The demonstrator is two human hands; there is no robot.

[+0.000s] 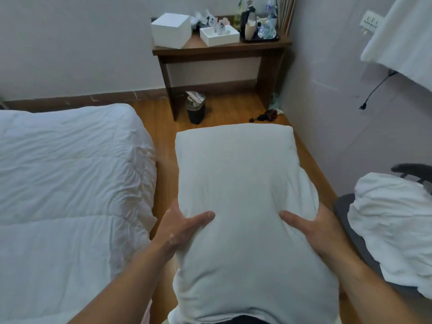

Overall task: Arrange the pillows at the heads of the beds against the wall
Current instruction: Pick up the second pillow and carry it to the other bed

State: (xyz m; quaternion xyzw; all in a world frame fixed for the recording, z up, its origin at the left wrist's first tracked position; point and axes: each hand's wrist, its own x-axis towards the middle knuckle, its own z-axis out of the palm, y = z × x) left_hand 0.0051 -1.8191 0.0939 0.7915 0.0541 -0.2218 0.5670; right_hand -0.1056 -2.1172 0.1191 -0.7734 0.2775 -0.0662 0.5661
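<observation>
Pillow (243,183) — white, plump, creased — held above floor; left hand (180,228) and right hand (320,228) grip its sides.

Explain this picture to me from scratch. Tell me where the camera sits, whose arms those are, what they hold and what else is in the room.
There is no machine here. One wide-angle camera is worn on a person's head and looks forward and down, so the two bare arms coming up from the bottom edge are that person's own.

The left hand and the right hand grip a white pillow by its two sides, thumbs pressed into the top. It is held in the air above the wooden floor, in the aisle.

To the left lies a bed under a rumpled white quilt. At the right edge, crumpled white bedding lies on something dark and grey.

Ahead, a dark wooden table stands against the wall, carrying white boxes and bottles. A small bin stands on the floor under it.
</observation>
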